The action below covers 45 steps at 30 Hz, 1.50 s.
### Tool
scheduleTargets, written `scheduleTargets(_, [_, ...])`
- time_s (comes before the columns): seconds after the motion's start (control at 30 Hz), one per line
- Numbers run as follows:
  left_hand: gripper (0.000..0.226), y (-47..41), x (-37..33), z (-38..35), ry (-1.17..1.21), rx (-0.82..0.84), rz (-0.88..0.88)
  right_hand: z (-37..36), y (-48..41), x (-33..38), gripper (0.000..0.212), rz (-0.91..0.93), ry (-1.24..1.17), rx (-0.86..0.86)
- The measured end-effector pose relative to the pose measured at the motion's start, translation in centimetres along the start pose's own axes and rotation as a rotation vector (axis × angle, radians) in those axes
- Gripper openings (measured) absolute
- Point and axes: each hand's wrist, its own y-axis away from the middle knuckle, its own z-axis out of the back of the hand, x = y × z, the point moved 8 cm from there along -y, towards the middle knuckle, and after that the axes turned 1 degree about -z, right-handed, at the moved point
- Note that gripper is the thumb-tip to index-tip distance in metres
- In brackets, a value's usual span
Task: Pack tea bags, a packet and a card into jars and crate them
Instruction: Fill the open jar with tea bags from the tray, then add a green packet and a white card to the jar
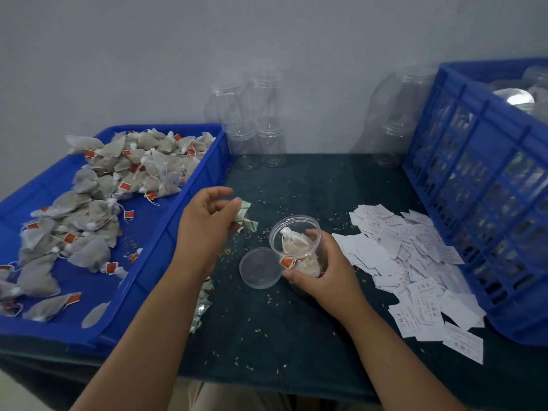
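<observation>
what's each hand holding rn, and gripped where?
Left hand pinches the green-and-white packet by its upper end. Right hand grips the open jar around its side wall.

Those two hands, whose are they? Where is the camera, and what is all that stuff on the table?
They belong to a person, not a machine. The camera sits on the person's head and looks down, so you see what they see. The left hand pinches a small green-and-white packet. The right hand holds an open clear jar with a few tea bags in it; a clear lid lies beside it on the dark table. On the left, a blue tray holds loose tea bags. On the right lies a pile of white cards, next to a blue crate. Empty jars stand by the wall.
</observation>
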Motion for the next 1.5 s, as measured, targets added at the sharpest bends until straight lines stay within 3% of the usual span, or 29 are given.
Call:
scheduleTargets(0.13, [0.013,1.1,-1.7,-2.3,0.086,0.048,-0.048,-0.1,0.0,0.1,0.080,0.007,-0.002,0.002])
scheduleTargets(0.3, [0.015,2.6,-1.9,-5.8,-0.055,0.167,-0.080,0.0,0.2,0.6,0.073,0.026,-0.003,-0.017])
scheduleTargets(0.43, [0.015,2.2,-2.8,-4.3,-0.110,0.070,-0.157,0.0,0.2,0.9,0.075,0.046,0.002,-0.023])
scheduleTargets(0.57, [0.017,0.4,-1.2,-0.2,-0.406,-0.079,-0.183,0.1,0.3,0.8,0.076,0.047,0.004,-0.019])
scheduleTargets(0.77, [0.020,-0.8,6.0,3.0,-1.002,0.030,-0.020,0.9,0.5,1.6,0.075,0.063,-0.072,-0.067])
scheduleTargets(0.87, [0.029,-0.6,6.4,2.7,-1.205,0.024,-0.092,2.2,0.6,1.8,0.080,0.066,-0.128,-0.117])
scheduleTargets(0.97, [0.021,-0.5,3.4,0.7,-1.191,-0.063,-0.265,4.2,0.4,2.2,0.079,0.102,-0.140,-0.215])
scheduleTargets(1.07, [0.009,0.4,1.1,-4.6,-0.975,0.119,-0.415,6.7,0.3,2.0,0.076,0.103,-0.142,-0.383])
scheduleTargets(1.17, [0.015,2.9,1.1,-12.1,-0.868,0.477,-0.493,8.9,0.5,1.8,0.075,0.113,-0.096,-0.574])
scheduleTargets(1.23, [0.028,4.5,2.3,-16.2,-0.924,0.614,-0.531,10.1,0.8,1.4,0.080,0.114,-0.071,-0.700])
scheduleTargets(1.3, [0.037,4.9,4.0,-18.6,-1.032,0.638,-0.529,11.0,1.1,0.7,0.087,0.107,-0.056,-0.785])
scheduleTargets(1.37, [0.031,4.6,5.0,-19.2,-1.108,0.587,-0.529,11.5,1.2,0.1,0.092,0.096,-0.064,-0.822])
scheduleTargets(1.5, [0.033,4.7,5.3,-18.6,-1.189,0.478,-0.638,11.5,0.7,-0.2,0.094,0.071,-0.058,-0.807])
